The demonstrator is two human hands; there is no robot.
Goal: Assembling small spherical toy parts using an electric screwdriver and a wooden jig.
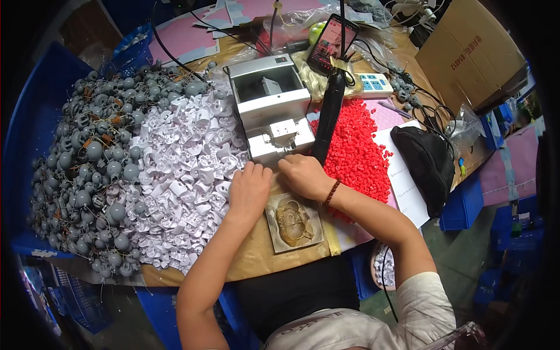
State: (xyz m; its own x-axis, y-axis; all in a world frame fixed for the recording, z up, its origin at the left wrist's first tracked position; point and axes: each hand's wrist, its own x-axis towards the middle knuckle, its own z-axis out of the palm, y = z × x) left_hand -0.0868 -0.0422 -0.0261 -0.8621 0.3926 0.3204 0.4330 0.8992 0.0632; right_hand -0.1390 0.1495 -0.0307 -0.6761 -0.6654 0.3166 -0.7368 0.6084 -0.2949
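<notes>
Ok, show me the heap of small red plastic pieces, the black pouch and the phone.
Heap of small red plastic pieces (356, 146), head view, centre of heap.
Black pouch (426, 166), head view, middle of top.
Phone (331, 44), head view, screen.

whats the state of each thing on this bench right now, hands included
left hand: knuckles up, at the white pile's edge; cannot tell if it holds anything
right hand: curled at the small machine's front; grip hidden
small machine: top open
phone: propped up, screen lit
white parts: loose heap
grey parts: loose heap
red pieces: spread loose
black pouch: lying flat
</notes>
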